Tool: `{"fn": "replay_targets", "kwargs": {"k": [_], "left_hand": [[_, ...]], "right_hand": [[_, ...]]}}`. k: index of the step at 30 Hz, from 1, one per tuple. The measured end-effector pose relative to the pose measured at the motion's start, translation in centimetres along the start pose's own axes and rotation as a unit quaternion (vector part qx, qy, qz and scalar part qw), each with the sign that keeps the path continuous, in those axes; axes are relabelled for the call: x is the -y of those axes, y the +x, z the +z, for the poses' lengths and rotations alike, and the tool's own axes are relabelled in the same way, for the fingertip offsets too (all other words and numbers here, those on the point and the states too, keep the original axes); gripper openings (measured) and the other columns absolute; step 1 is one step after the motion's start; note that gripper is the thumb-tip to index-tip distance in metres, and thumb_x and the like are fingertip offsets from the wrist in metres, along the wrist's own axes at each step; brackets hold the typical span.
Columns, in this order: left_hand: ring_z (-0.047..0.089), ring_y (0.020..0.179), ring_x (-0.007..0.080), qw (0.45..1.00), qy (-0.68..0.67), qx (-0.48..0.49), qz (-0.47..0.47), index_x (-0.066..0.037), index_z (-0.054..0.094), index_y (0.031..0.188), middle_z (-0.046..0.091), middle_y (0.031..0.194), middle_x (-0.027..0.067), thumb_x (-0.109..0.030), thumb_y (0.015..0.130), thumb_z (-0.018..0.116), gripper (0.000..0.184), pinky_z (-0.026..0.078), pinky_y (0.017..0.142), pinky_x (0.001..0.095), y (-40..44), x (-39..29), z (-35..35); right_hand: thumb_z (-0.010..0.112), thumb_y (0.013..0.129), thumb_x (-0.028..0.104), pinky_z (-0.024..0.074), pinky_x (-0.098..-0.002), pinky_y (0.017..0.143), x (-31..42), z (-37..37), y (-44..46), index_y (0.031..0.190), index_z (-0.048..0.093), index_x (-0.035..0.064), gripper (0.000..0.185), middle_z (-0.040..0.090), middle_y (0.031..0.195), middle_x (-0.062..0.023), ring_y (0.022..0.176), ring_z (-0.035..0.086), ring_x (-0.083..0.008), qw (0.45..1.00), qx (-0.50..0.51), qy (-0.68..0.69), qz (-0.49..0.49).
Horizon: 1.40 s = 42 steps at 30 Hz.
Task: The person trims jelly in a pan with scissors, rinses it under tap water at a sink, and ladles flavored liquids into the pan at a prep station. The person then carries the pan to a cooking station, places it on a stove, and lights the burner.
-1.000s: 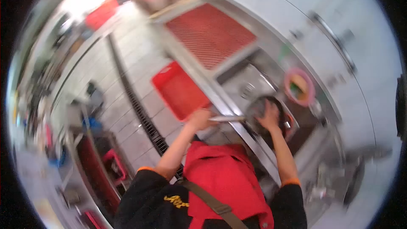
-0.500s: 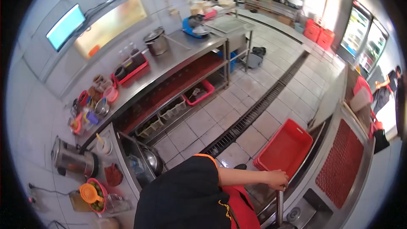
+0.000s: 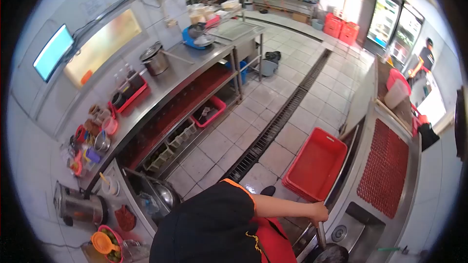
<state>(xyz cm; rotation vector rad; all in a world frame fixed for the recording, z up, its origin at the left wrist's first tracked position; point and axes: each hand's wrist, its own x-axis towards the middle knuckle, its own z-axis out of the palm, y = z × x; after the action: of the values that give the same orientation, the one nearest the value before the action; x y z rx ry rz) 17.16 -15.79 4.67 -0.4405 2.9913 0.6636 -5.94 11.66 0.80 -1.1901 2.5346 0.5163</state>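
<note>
My left hand [image 3: 318,212] is wrapped round the metal handle [image 3: 321,236] of a dark wok [image 3: 333,253], at the bottom right. Only part of the wok shows; the frame edge cuts off the rest. It sits at the near side of a steel sink basin [image 3: 355,225] with a round drain. My right hand is out of view. The black sleeve and red apron fill the bottom middle.
Stacked red crates [image 3: 317,163] stand on the floor beside the sink counter, which carries a red perforated mat [image 3: 384,168]. A drain grate [image 3: 273,131] crosses the tiles. A long steel counter [image 3: 180,80] holds a lidded pot [image 3: 155,60]. A person [image 3: 425,61] stands far right.
The view has shifted, so the room appears lower and further left. My left hand still grips the handle, now tilted the other way, and more of the wok shows.
</note>
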Motion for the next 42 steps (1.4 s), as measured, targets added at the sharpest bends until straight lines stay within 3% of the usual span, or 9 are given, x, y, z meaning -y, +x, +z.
{"fn": "replay_targets", "kwargs": {"k": [7, 10, 12, 14, 15, 18, 24, 30, 42], "left_hand": [[0.066, 0.079, 0.0244, 0.976, -0.008, 0.212, 0.045, -0.006, 0.071, 0.081, 0.069, 0.083, 0.0095, -0.046, 0.070, 0.071, 0.041, 0.052, 0.067, 0.0373, 5.3, -1.8, 0.6], [0.065, 0.071, 0.0178, 0.785, -0.209, 0.583, 0.007, -0.010, 0.070, 0.079, 0.067, 0.074, 0.0034, -0.035, 0.081, 0.066, 0.025, 0.051, 0.063, 0.0336, 10.6, -0.3, 4.0], [0.064, 0.076, 0.0149, 0.731, -0.348, 0.585, -0.055, -0.010, 0.065, 0.097, 0.067, 0.088, 0.0035, -0.038, 0.082, 0.066, 0.032, 0.053, 0.069, 0.0313, 9.9, 0.6, 5.9], [0.064, 0.079, 0.0156, 0.777, -0.324, 0.533, -0.076, -0.006, 0.064, 0.103, 0.067, 0.091, 0.0048, -0.038, 0.078, 0.069, 0.040, 0.053, 0.071, 0.0304, 7.2, -1.8, 1.2], [0.064, 0.080, 0.0159, 0.701, -0.411, 0.580, -0.052, -0.005, 0.063, 0.106, 0.067, 0.094, 0.0064, -0.036, 0.078, 0.069, 0.041, 0.053, 0.068, 0.0293, 7.4, -1.2, 3.4], [0.043, 0.049, 0.0058, 0.684, -0.443, 0.570, -0.108, -0.009, 0.051, 0.090, 0.043, 0.059, -0.0039, -0.023, 0.077, 0.071, 0.028, 0.037, 0.041, 0.0247, 6.0, -2.7, 4.9], [0.041, 0.040, 0.0089, 0.704, -0.491, 0.497, -0.132, -0.007, 0.044, 0.087, 0.043, 0.055, 0.0001, -0.005, 0.074, 0.060, 0.020, 0.036, 0.036, 0.0255, 1.2, -4.8, 4.3], [0.044, 0.041, 0.0086, 0.738, -0.491, 0.429, -0.172, -0.007, 0.046, 0.085, 0.045, 0.055, -0.0001, -0.005, 0.075, 0.059, 0.016, 0.038, 0.037, 0.0248, -1.0, -7.2, 2.6], [0.045, 0.041, 0.0109, 0.755, -0.502, 0.371, -0.201, -0.005, 0.044, 0.089, 0.047, 0.056, 0.0015, -0.002, 0.075, 0.061, 0.022, 0.039, 0.038, 0.0266, -3.3, -10.5, 0.2]], "right_hand": [[0.042, 0.088, 0.011, 0.0432, -0.0467, 0.085, -1.0, 3.5, 2.5, 0.118, 0.051, -0.0044, 0.035, 0.057, 0.110, -0.0270, 0.101, 0.055, -0.0407, 0.987, 0.020, 0.152, -0.051], [0.043, 0.084, 0.004, 0.0421, -0.0468, 0.085, 1.7, 1.8, 1.3, 0.113, 0.054, -0.0062, 0.032, 0.057, 0.105, -0.0285, 0.099, 0.054, -0.0416, 0.938, -0.105, 0.330, -0.034], [0.045, 0.088, 0.006, 0.0385, -0.0426, 0.096, 0.4, 4.8, 2.8, 0.127, 0.045, -0.0023, 0.039, 0.050, 0.120, -0.0277, 0.110, 0.048, -0.0427, 0.904, -0.156, 0.380, -0.118], [0.061, 0.079, 0.009, 0.0330, -0.0436, 0.102, 3.2, -2.1, -2.1, 0.124, 0.047, -0.0006, 0.047, 0.043, 0.129, -0.0243, 0.122, 0.039, -0.0397, 0.915, -0.216, 0.335, -0.068], [0.060, 0.083, 0.013, 0.0326, -0.0436, 0.102, 3.4, -2.6, -3.2, 0.123, 0.048, -0.0005, 0.044, 0.043, 0.130, -0.0233, 0.123, 0.039, -0.0390, 0.901, -0.255, 0.351, -0.028], [0.057, 0.087, 0.023, 0.0343, -0.0427, 0.101, 3.8, -3.4, -6.6, 0.120, 0.049, -0.0014, 0.042, 0.041, 0.131, -0.0246, 0.120, 0.041, -0.0398, 0.851, -0.330, 0.395, 0.103], [0.053, 0.087, 0.044, 0.0324, -0.0454, 0.103, 5.7, -2.8, -6.9, 0.130, 0.043, 0.0104, 0.056, 0.036, 0.137, -0.0228, 0.124, 0.037, -0.0405, 0.869, -0.274, 0.351, 0.217], [0.037, 0.087, 0.062, 0.0210, -0.0458, 0.110, 5.7, -2.0, -5.6, 0.145, 0.020, 0.0193, 0.074, 0.013, 0.149, -0.0193, 0.136, 0.018, -0.0381, 0.916, -0.190, 0.309, 0.171], [0.036, 0.088, 0.062, 0.0143, -0.0413, 0.113, 5.5, -1.7, -6.1, 0.146, 0.012, 0.0117, 0.080, 0.006, 0.151, -0.0171, 0.139, 0.013, -0.0327, 0.904, -0.195, 0.357, 0.132]]}}
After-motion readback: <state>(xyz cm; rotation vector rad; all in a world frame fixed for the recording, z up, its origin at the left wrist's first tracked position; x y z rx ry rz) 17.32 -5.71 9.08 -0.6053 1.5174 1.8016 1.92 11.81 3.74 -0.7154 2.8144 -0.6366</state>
